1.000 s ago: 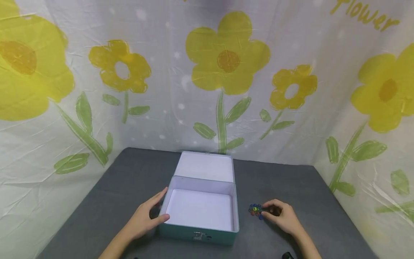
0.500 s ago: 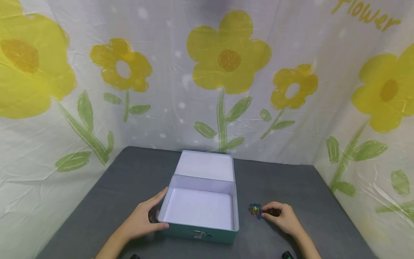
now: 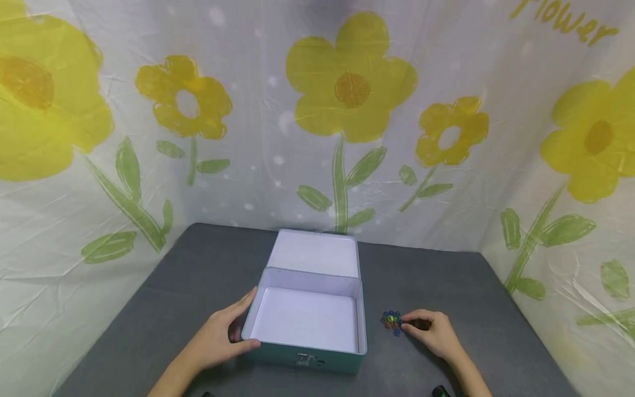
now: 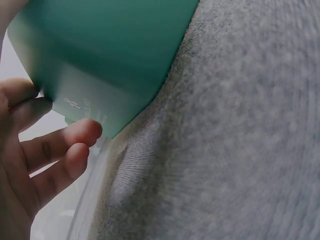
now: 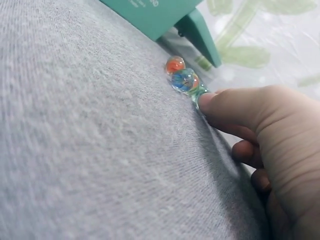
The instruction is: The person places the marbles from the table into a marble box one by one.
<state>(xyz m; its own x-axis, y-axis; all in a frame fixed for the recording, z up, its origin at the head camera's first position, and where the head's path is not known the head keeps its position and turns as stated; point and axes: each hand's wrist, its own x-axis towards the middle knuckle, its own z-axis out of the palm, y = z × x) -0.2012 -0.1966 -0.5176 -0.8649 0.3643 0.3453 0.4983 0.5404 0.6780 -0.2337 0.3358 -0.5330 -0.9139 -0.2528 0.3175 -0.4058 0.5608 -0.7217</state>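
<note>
A green tin box (image 3: 307,361) with a white inside stands on the table, its hinged lid (image 3: 315,255) laid back behind it. My left hand (image 3: 213,336) grips the box's front left corner, fingers along the left side and thumb at the front rim. In the left wrist view, its fingertips (image 4: 85,131) lie at the green wall. Several glass marbles (image 3: 390,317) are clustered right of the box. At the cluster's right edge, my right hand (image 3: 436,335) pinches a marble between thumb and index finger. The right wrist view shows a greenish marble (image 5: 196,95) at the thumb tip.
A dark grey cloth (image 3: 476,309) covers the table. Behind it and along both sides hangs a white curtain (image 3: 258,165) printed with yellow flowers. A small black object (image 3: 439,391) shows by the right forearm at the bottom edge.
My right thumb and index finger have drawn closer together at the cluster's edge. My left thumb has slid slightly lower at the box's front corner. The box has stayed in place.
</note>
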